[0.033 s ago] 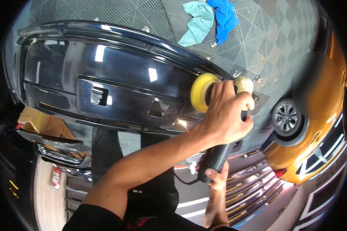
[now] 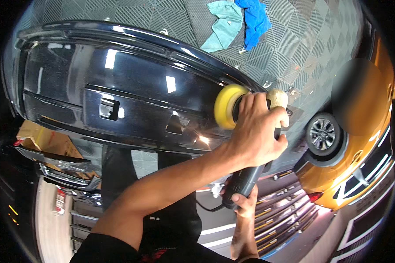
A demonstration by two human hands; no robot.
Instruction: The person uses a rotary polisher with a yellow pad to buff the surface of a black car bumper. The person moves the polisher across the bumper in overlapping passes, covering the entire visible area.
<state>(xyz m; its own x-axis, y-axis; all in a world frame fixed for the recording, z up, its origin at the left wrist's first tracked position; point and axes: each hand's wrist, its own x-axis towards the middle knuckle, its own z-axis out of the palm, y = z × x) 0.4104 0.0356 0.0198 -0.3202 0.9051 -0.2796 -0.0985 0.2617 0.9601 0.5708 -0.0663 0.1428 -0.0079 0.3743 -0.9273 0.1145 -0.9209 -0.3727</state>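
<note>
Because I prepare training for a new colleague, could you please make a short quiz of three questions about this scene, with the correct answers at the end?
1. Multiple choice: What colour is the round pad on the handheld polisher?
a) red
b) yellow
c) white

2. True or false: The left grip is nearer to the pad than the right grip.

3. Fill in the missing word: Beside the green cloth lies a second cloth, which is ____.

Key:
1. b
2. True
3. blue
</note>
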